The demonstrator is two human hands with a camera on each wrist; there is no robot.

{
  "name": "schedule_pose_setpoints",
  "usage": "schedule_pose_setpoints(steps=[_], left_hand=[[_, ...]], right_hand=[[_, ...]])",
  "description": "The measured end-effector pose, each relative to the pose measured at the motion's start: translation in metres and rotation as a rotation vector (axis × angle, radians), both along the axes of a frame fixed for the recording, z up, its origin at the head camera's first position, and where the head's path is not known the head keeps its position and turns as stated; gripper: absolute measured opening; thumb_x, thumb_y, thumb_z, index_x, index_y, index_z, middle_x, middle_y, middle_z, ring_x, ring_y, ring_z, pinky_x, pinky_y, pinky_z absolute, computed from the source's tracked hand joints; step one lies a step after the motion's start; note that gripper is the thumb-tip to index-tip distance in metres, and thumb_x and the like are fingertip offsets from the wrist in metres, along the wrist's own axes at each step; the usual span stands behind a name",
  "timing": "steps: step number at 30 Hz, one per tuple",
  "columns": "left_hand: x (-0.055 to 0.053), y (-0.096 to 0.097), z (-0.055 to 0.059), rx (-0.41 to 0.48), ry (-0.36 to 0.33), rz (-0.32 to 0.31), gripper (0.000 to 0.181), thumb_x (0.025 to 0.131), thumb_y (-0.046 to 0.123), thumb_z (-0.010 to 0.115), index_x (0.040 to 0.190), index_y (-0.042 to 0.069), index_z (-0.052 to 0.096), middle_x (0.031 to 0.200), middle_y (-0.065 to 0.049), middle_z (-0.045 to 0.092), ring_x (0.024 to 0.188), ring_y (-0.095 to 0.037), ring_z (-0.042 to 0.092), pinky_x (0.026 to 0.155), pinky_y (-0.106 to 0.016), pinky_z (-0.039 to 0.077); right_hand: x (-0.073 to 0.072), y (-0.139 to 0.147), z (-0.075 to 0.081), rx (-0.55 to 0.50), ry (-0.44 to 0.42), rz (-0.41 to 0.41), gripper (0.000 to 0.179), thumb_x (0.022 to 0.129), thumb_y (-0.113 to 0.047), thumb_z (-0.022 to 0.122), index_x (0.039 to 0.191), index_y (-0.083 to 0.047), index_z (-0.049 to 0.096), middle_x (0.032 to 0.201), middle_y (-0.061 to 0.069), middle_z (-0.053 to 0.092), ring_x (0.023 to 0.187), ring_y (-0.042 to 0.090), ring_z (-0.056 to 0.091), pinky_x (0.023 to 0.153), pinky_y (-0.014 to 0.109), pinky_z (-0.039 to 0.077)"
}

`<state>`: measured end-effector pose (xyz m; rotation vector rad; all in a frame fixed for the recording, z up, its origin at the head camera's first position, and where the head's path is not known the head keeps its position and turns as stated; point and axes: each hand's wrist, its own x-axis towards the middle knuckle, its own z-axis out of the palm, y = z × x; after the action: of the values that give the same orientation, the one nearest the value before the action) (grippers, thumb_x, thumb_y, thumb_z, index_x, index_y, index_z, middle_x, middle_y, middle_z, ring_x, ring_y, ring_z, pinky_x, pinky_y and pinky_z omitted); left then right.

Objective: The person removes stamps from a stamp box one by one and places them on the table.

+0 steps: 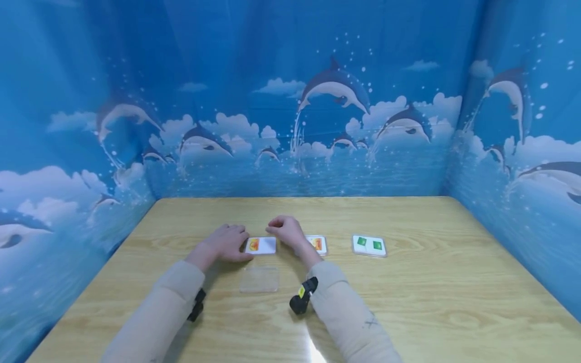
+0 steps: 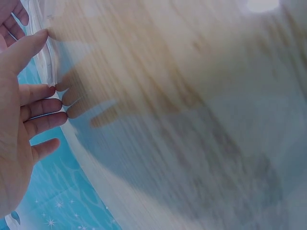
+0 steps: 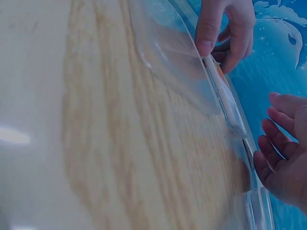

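Observation:
A card stack [image 1: 268, 245] with an orange picture on its white top card lies on the table, seemingly in a clear plastic case bottom. My left hand [image 1: 229, 243] grips its left end, thumb at the near edge and fingers at the far edge. In the right wrist view that left hand [image 3: 228, 33] pinches the end of the stack [image 3: 228, 100]. Just beyond the stack's right end is my right hand [image 1: 287, 231], its fingers loosely bent and holding nothing. A clear plastic lid [image 1: 258, 280] lies in front of the stack.
Partly behind my right forearm lies another cased card stack [image 1: 318, 244] with an orange picture. Farther right is a case [image 1: 369, 245] showing green pictures. The wooden table [image 1: 431, 292] meets blue dolphin-print curtains [image 1: 254, 166] at the back and sides.

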<state>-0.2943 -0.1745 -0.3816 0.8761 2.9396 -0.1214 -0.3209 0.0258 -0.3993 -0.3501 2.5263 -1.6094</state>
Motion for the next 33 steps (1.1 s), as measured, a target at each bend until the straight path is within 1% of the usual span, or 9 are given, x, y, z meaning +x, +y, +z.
schedule_pose_setpoints(steps=[5, 8, 13, 16, 22, 25, 27, 29, 33], left_hand=[[0.0, 0.001, 0.004, -0.014, -0.03, 0.031, 0.056, 0.08, 0.056, 0.059, 0.108, 0.007, 0.061, 0.094, -0.004, 0.053, 0.087, -0.02, 0.051, 0.083, -0.045, 0.041], [0.0, 0.001, 0.004, -0.017, -0.038, 0.045, 0.055, 0.08, 0.056, 0.059, 0.109, 0.009, 0.062, 0.096, -0.004, 0.054, 0.088, -0.02, 0.051, 0.086, -0.046, 0.041], [-0.001, -0.002, 0.003, -0.016, -0.01, 0.008, 0.054, 0.08, 0.054, 0.06, 0.107, 0.007, 0.064, 0.092, -0.003, 0.053, 0.085, -0.02, 0.051, 0.083, -0.046, 0.042], [-0.001, -0.002, 0.003, -0.012, -0.007, -0.014, 0.054, 0.08, 0.053, 0.06, 0.106, 0.005, 0.064, 0.09, -0.004, 0.052, 0.082, -0.02, 0.051, 0.081, -0.046, 0.042], [0.001, -0.001, 0.002, -0.027, -0.018, -0.014, 0.055, 0.081, 0.056, 0.058, 0.106, 0.007, 0.064, 0.092, -0.004, 0.052, 0.084, -0.02, 0.052, 0.083, -0.046, 0.043], [0.002, 0.0, 0.003, -0.017, -0.011, -0.017, 0.053, 0.08, 0.056, 0.059, 0.102, 0.008, 0.065, 0.089, -0.003, 0.051, 0.081, -0.019, 0.051, 0.08, -0.044, 0.043], [0.003, 0.0, 0.003, -0.014, -0.001, -0.021, 0.051, 0.08, 0.056, 0.059, 0.099, 0.009, 0.065, 0.087, -0.001, 0.049, 0.078, -0.018, 0.05, 0.078, -0.043, 0.043], [0.003, 0.0, 0.003, -0.008, 0.01, -0.028, 0.048, 0.08, 0.055, 0.06, 0.096, 0.009, 0.064, 0.085, -0.001, 0.048, 0.077, -0.017, 0.049, 0.077, -0.042, 0.043], [0.006, 0.0, 0.005, 0.005, 0.017, -0.034, 0.046, 0.08, 0.053, 0.061, 0.093, 0.009, 0.064, 0.083, -0.001, 0.048, 0.076, -0.018, 0.049, 0.075, -0.043, 0.043]], right_hand=[[0.001, -0.006, 0.002, 0.081, 0.062, 0.046, 0.026, 0.085, -0.021, 0.067, 0.105, -0.004, 0.067, 0.096, 0.004, 0.065, 0.088, 0.017, 0.058, 0.079, 0.032, 0.047], [0.004, -0.01, 0.005, 0.116, 0.071, 0.068, 0.027, 0.085, -0.022, 0.067, 0.106, -0.004, 0.067, 0.098, 0.005, 0.065, 0.09, 0.018, 0.057, 0.08, 0.033, 0.046], [0.008, -0.015, 0.007, 0.146, 0.04, 0.107, 0.029, 0.085, -0.025, 0.067, 0.108, -0.007, 0.066, 0.102, 0.005, 0.063, 0.093, 0.019, 0.056, 0.081, 0.034, 0.045], [0.011, -0.018, 0.005, 0.172, 0.035, 0.126, 0.032, 0.082, -0.026, 0.07, 0.108, -0.007, 0.066, 0.103, 0.006, 0.063, 0.094, 0.019, 0.056, 0.082, 0.033, 0.045], [0.013, -0.021, 0.002, 0.258, 0.058, 0.138, 0.037, 0.078, -0.028, 0.074, 0.108, -0.008, 0.066, 0.103, 0.005, 0.064, 0.093, 0.018, 0.057, 0.08, 0.031, 0.046], [0.014, -0.021, 0.002, 0.298, 0.062, 0.143, 0.041, 0.076, -0.031, 0.076, 0.109, -0.009, 0.066, 0.105, 0.005, 0.064, 0.091, 0.018, 0.057, 0.076, 0.03, 0.046], [0.014, -0.021, 0.003, 0.326, 0.063, 0.147, 0.045, 0.074, -0.034, 0.077, 0.111, -0.011, 0.066, 0.107, 0.004, 0.064, 0.092, 0.017, 0.057, 0.075, 0.029, 0.046], [0.015, -0.021, 0.005, 0.346, 0.061, 0.154, 0.047, 0.073, -0.036, 0.077, 0.112, -0.012, 0.065, 0.108, 0.004, 0.063, 0.094, 0.019, 0.056, 0.077, 0.031, 0.046], [0.015, -0.022, 0.006, 0.386, 0.062, 0.158, 0.05, 0.072, -0.038, 0.077, 0.115, -0.014, 0.064, 0.112, 0.003, 0.061, 0.102, 0.021, 0.052, 0.087, 0.036, 0.041]])
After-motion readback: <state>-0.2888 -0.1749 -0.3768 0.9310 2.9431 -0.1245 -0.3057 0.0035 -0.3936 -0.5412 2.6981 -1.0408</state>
